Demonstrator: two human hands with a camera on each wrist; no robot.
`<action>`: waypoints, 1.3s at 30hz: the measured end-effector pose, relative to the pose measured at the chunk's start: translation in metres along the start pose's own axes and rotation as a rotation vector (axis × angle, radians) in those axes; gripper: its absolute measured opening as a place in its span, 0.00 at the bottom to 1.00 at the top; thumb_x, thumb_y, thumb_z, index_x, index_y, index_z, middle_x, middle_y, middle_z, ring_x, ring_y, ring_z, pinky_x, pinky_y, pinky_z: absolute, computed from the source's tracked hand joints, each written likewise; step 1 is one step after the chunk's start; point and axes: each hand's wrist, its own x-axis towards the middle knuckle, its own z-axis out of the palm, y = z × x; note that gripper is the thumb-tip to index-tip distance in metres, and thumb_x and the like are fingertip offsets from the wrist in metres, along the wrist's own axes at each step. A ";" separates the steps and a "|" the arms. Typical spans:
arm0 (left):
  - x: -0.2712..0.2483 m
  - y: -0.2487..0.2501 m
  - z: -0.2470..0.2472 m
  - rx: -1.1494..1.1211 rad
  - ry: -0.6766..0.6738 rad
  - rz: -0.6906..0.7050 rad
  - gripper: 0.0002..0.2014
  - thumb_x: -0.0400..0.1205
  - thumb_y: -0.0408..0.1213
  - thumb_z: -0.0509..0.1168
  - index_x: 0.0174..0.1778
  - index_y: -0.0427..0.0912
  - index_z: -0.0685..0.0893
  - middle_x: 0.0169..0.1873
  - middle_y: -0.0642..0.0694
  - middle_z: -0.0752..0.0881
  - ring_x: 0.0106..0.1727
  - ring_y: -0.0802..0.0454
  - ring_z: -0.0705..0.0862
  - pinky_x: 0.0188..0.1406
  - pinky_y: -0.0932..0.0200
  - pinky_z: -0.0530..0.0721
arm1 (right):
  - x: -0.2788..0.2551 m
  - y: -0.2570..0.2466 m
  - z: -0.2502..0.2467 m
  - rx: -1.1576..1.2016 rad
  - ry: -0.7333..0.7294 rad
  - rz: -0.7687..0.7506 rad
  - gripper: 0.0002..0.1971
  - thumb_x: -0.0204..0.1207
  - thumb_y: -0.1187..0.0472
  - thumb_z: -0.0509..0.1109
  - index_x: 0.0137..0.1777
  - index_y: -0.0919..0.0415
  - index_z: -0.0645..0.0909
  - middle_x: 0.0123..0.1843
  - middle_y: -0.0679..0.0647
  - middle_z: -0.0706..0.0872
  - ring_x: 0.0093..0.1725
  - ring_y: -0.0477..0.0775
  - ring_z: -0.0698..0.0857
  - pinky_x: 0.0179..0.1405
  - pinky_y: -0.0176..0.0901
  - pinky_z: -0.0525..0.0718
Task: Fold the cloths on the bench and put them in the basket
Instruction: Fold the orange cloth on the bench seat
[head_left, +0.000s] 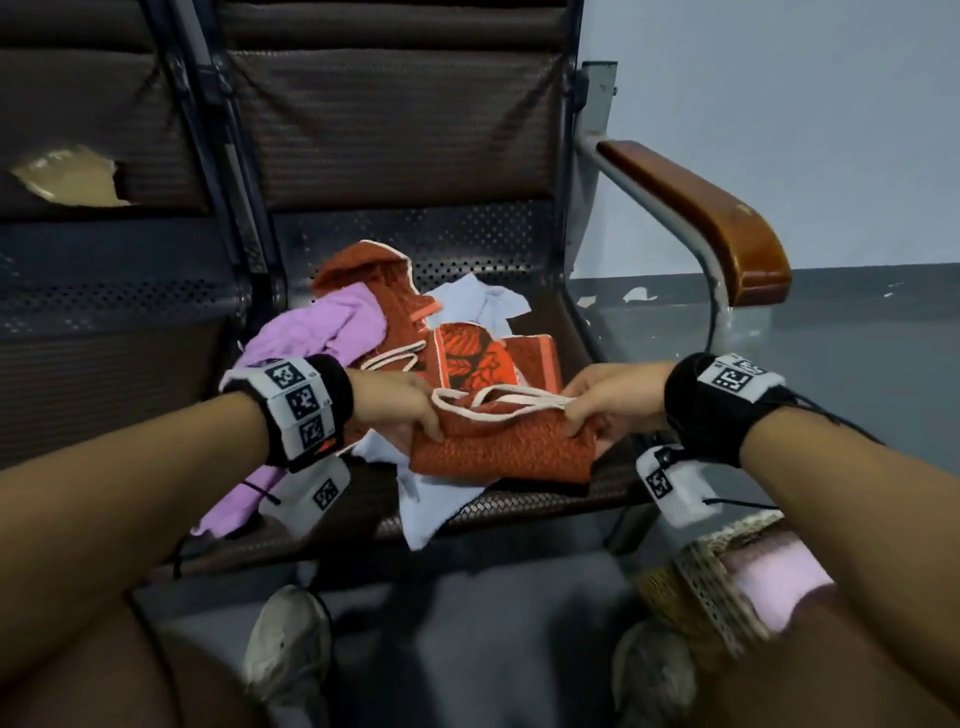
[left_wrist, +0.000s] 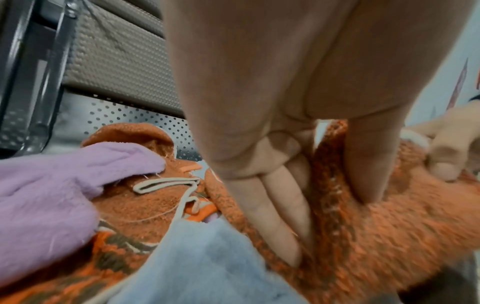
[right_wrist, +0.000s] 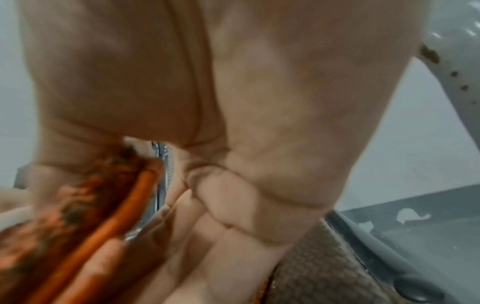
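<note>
While the head view looks down, a folded orange cloth (head_left: 501, 444) with cream edging lies over the bench (head_left: 524, 501) seat's front, left hand (head_left: 400, 405) and right hand (head_left: 610, 397) pinching its 2 ends. Left wrist: thumb (left_wrist: 370, 160) on top, fingers (left_wrist: 272, 216) beneath. Right wrist: fingers (right_wrist: 233, 216) curl under the blurred cloth edge.

Probably a waiting room: linked perforated-metal bench seats (head_left: 415, 244), wooden armrest (head_left: 711, 218), bare wall (head_left: 805, 104).
</note>
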 end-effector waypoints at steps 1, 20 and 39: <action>0.002 0.001 -0.004 -0.035 0.016 -0.032 0.10 0.80 0.19 0.63 0.54 0.31 0.85 0.41 0.35 0.90 0.37 0.44 0.90 0.46 0.49 0.92 | 0.000 -0.001 -0.003 0.046 0.000 -0.013 0.07 0.77 0.76 0.64 0.51 0.71 0.81 0.38 0.61 0.85 0.36 0.52 0.88 0.41 0.45 0.92; 0.095 -0.005 -0.018 0.247 0.924 0.209 0.23 0.74 0.43 0.73 0.64 0.47 0.77 0.63 0.41 0.79 0.61 0.43 0.80 0.63 0.53 0.79 | 0.110 0.001 -0.030 -0.381 0.829 -0.044 0.21 0.77 0.53 0.75 0.66 0.62 0.81 0.59 0.59 0.89 0.61 0.61 0.87 0.62 0.45 0.81; 0.053 -0.021 -0.005 0.489 0.486 0.381 0.32 0.69 0.45 0.80 0.68 0.49 0.77 0.55 0.49 0.88 0.53 0.49 0.86 0.58 0.52 0.83 | 0.040 0.006 -0.010 -0.774 0.577 -0.353 0.06 0.81 0.57 0.66 0.49 0.49 0.85 0.41 0.48 0.88 0.45 0.53 0.87 0.46 0.42 0.77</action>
